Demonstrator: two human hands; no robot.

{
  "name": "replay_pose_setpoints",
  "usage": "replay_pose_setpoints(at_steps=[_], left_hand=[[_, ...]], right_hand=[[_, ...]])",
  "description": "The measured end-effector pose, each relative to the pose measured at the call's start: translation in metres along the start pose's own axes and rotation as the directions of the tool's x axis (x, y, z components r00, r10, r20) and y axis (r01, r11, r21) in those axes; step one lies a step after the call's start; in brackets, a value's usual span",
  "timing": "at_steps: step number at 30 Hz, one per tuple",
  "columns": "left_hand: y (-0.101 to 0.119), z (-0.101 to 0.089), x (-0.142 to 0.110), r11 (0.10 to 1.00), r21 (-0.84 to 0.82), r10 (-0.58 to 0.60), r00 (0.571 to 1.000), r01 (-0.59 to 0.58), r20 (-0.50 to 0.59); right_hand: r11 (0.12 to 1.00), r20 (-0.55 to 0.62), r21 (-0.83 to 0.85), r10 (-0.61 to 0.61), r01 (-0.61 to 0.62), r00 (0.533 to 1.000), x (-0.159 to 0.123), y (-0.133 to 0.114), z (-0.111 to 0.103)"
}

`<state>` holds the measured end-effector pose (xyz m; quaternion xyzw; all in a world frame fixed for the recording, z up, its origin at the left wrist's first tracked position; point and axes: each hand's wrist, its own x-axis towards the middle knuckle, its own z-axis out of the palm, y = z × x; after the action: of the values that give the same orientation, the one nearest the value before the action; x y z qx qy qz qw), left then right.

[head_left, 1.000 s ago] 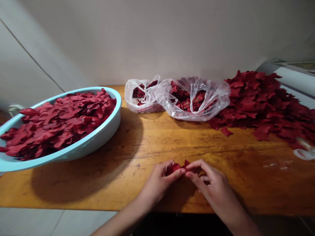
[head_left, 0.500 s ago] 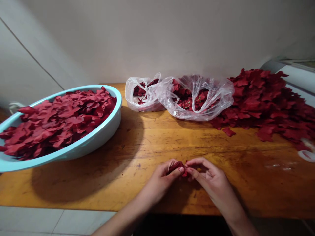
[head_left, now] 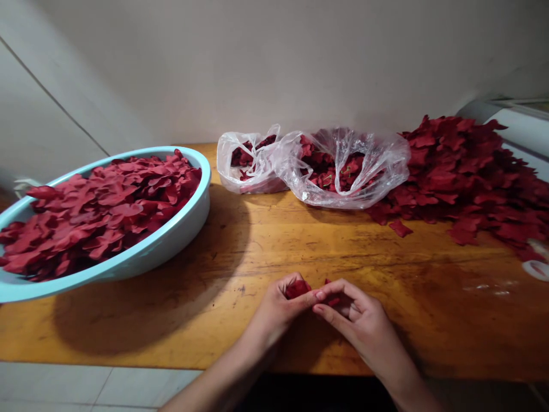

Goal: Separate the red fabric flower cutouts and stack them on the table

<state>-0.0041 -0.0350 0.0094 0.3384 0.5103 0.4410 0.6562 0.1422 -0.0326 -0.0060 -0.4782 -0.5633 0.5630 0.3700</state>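
Over the front of the table, my left hand (head_left: 278,303) is closed round a red flower petal piece (head_left: 297,288), its thumb stretched toward the other hand. My right hand (head_left: 364,323) has its fingers bent and meets the left thumb at the fingertips. Red material (head_left: 332,300) shows behind the right index finger, pinched between the two hands. The fingers hide much of the piece, so its full shape and the number of layers cannot be made out.
A light blue basin (head_left: 171,252) heaped with red petals stands at the left. Clear plastic bags (head_left: 253,184) (head_left: 343,200) with red pieces sit at the back. A large pile of red petals (head_left: 463,171) lies right, near a white ring (head_left: 536,270). The wooden table (head_left: 266,252) ends before me.
My right fingers have shifted over the petal piece, the index now lying against the left thumb. The red piece sits deeper in my left hand. The view has moved slightly.
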Motion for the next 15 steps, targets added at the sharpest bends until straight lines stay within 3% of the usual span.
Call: replay_pose_setpoints(at_steps=[4, 9, 15], left_hand=[[-0.002, -0.001, 0.001, 0.997, -0.075, -0.017, 1.0, 0.017, 0.003], [-0.001, -0.004, 0.0, 0.981, -0.185, -0.032, 0.991, 0.056, 0.128], [0.001, -0.005, -0.003, 0.998, -0.054, -0.013, 0.996, 0.017, 0.083]], right_hand=[[0.994, 0.03, 0.109, 0.001, -0.005, 1.0, 0.003, 0.0, 0.002], [0.978, -0.039, 0.206, 0.028, -0.019, 0.999, 0.009, 0.002, -0.013], [0.993, -0.063, 0.1, 0.073, -0.066, 0.995, 0.014, 0.006, -0.031]])
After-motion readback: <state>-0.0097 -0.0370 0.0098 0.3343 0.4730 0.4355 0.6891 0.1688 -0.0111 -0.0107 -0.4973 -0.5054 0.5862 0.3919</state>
